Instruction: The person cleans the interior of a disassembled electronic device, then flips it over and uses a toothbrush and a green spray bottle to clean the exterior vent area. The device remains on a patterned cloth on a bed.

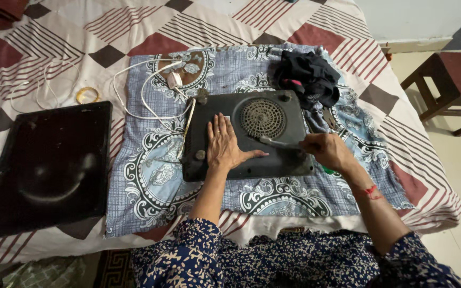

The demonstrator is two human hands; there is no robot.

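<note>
A person leans over a bed, working on a dark appliance base (246,136), turned underside up on a blue patterned cloth (150,181). The left hand (224,144) lies flat and open on the base, steadying it. The right hand (326,150) is closed on a thin metal tool (279,142) aimed near the round vent grille (263,118). On soft bedding the base could tilt, and the tool might slip toward the left thumb. Farther off, the white power cord (145,90) lies looped and could snag.

The left hand (224,145) lies flat on an upturned black cooktop (246,133) while the right hand (327,151) grips a slim metal tool (278,142).
</note>
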